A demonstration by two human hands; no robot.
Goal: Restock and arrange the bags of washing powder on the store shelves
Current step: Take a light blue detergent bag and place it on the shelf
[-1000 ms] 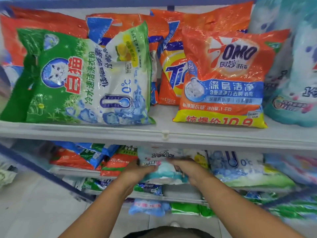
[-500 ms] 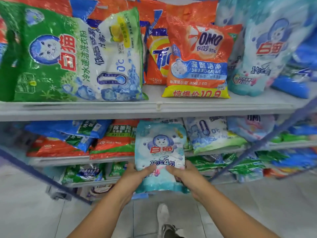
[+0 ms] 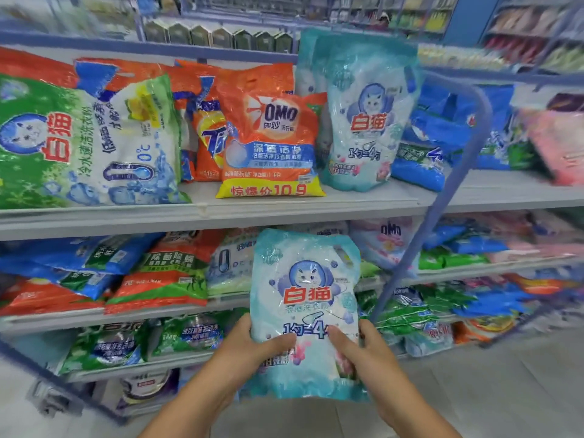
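Both grips clamped on the pale blue bag: left hand at its lower left edge, thumb across the front; right hand at its lower right, thumb likewise on the front. Bag upright, held clear of the shelves, below the top shelf. On that shelf above the bag, a matching pale blue bag standing, just beside an orange bag; green bag further left.

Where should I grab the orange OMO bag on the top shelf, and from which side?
Grip the OMO bag by its top corners, from the front and above. It leans back upright, wedged between the Tide bag and the pale blue bag, so its sides are blocked.
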